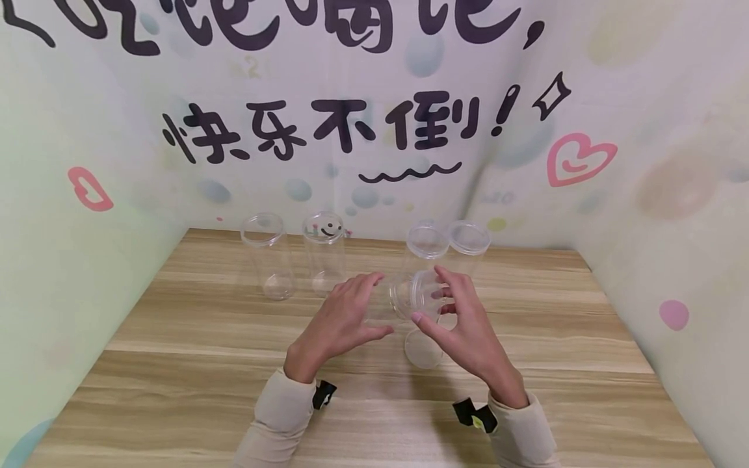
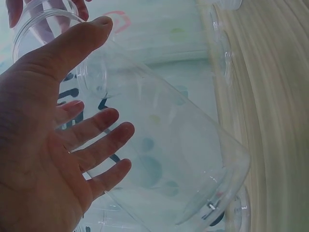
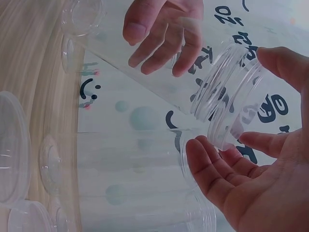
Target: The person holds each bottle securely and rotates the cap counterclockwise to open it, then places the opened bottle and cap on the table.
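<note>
A clear plastic jar is held on its side, tilted, above the table, its mouth toward the right. My left hand curves round the jar's body, thumb on the near side; in the left wrist view the jar slants down from the thumb. Between thumb and fingertips my right hand grips a clear lid by its rim. The lid faces the threaded mouth, and a narrow gap shows between them in the right wrist view. Another clear lid lies flat on the table below.
Toward the back left stand two clear jars, one beside the other. Two more jars with lids, one close to the other, stand behind my right hand. A printed cloth encloses the wooden table.
</note>
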Available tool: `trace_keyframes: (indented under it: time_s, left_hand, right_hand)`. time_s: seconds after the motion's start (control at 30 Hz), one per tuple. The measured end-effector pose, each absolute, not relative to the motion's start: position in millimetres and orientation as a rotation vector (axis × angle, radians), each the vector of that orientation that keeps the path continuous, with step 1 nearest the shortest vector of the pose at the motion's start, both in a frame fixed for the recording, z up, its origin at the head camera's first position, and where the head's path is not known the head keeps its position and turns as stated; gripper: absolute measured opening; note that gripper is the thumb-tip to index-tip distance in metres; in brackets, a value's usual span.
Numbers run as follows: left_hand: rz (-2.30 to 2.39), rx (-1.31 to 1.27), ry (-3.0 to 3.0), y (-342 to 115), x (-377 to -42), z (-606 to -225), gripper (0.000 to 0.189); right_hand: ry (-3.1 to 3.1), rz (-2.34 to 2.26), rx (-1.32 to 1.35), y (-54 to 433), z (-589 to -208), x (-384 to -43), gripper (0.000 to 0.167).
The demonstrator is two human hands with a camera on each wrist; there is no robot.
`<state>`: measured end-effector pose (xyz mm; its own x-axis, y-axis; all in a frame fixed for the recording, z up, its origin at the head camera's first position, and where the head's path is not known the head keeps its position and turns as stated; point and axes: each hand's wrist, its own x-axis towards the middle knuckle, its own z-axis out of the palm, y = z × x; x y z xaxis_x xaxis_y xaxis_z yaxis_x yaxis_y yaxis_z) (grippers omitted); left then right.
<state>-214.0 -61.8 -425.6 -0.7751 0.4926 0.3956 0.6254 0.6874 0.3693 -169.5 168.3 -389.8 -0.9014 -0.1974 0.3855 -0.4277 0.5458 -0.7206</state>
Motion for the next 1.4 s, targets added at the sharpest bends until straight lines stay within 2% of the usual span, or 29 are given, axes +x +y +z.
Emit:
trace_keyframes:
  time_s: [0.33,0.6,0.9,1.4]
  left_hand:
    - [-0.779,-0.871,-2.651,-63.3,-215.7,-425.7,0.088]
    - [-0.830,-0.856,-2.638,-65.8,-216.8,-425.2,0.088]
    - [-0.932,-0.794,-2.640,-70.6,-218.7,-425.1,0.089]
    - [-1.192,-0.659,-2.687,-77.7,-233.1,-434.1,0.093]
  right_hand:
    - [-2.535,1.286,0.516,170.7,-389.7,-169.6,0.076]
    - [-2.507,1.276,0.532,171.1,-389.3,-171.2,0.085]
    - [-2.541,1.283,0.524,171.4,-387.7,-168.9,0.077]
    - [-2.548,1.284,0.502,182.3,-388.1,-168.2,0.074]
